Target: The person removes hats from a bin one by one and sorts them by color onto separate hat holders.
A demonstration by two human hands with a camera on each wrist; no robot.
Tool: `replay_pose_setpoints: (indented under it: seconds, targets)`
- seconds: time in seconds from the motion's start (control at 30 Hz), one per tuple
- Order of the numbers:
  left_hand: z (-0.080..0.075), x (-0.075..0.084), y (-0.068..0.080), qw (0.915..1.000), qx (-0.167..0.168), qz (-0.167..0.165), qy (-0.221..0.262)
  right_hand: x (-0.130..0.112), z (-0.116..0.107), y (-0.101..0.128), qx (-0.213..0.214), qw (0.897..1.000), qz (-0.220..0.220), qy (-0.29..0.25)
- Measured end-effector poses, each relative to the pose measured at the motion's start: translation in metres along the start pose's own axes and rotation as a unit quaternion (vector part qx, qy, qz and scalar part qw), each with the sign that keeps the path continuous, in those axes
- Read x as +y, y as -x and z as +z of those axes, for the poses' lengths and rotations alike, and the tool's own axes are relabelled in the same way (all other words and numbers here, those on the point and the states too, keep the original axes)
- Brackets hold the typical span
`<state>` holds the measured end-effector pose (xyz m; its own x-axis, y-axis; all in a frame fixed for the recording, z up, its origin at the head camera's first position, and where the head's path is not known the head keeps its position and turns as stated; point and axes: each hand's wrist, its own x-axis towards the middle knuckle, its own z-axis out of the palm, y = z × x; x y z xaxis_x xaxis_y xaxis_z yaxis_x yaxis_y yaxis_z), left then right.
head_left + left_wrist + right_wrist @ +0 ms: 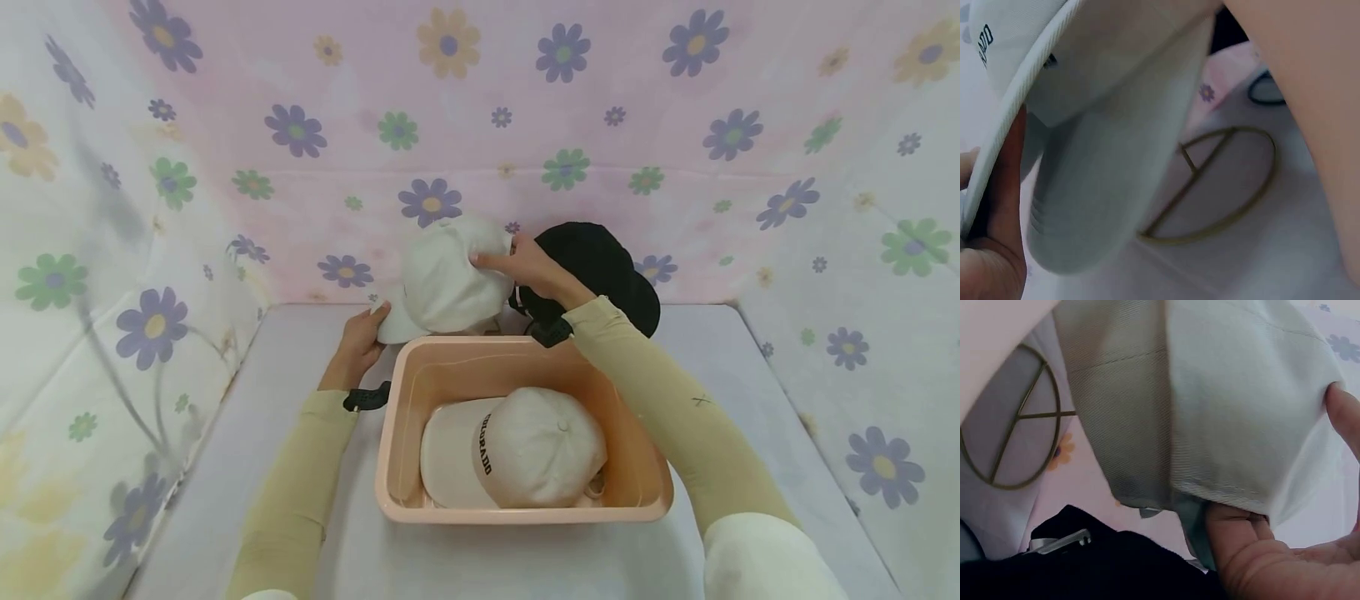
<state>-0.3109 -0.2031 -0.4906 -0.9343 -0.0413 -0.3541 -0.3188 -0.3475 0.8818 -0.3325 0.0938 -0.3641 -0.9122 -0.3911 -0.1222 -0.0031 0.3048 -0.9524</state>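
backdrop (480, 125): pink/white cloth with flower print, closes in the table on 3 sides, stands right behind the basin.
table (750, 375): pale lilac cover; basin sits mid-table.
basin (408, 375): peach plastic, rectangular, landmark for everything below.
cap in basin (525, 454): 1 cream cap, lies inside the basin, crown toward the right wall, dark lettering on the front panel, brim toward the left wall.
black cap (600, 262): behind the basin's far-right corner, just beside the white cap, partly hidden by the right forearm.
white cap (450, 275): held up just behind the basin's far rim, between both hands, tilted; dark lettering shows in the left wrist view (1104, 144).
wire stand (1216, 187): thin brass-coloured ring with a crossbar, on the table under the held white cap, behind the basin; also in the right wrist view (1010, 437).
left hand (363, 337): at the basin's far-left corner, thumb and fingers pinch the white cap's brim edge; grasping.
right hand (528, 267): above the basin's far rim, fingers and thumb clamp the crown fabric of the white cap; grasping.
wrist straps: 1 dark strap on each wrist, left one (367, 398) touching the basin's left rim.
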Motion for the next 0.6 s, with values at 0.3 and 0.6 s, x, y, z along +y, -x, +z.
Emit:
replay_pose_setpoints:
  seconds: [0.3,0.6]
  targets:
    - [-0.001,-0.023,-0.002,0.9996,0.011,0.012,-0.022,0.008,-0.002,0.007,-0.042,0.997,-0.018,0.062]
    - [-0.009,-0.031,0.012,0.9944,-0.019,0.043,-0.095,0.011,0.003,0.009,-0.047,0.994,-0.024,0.093]
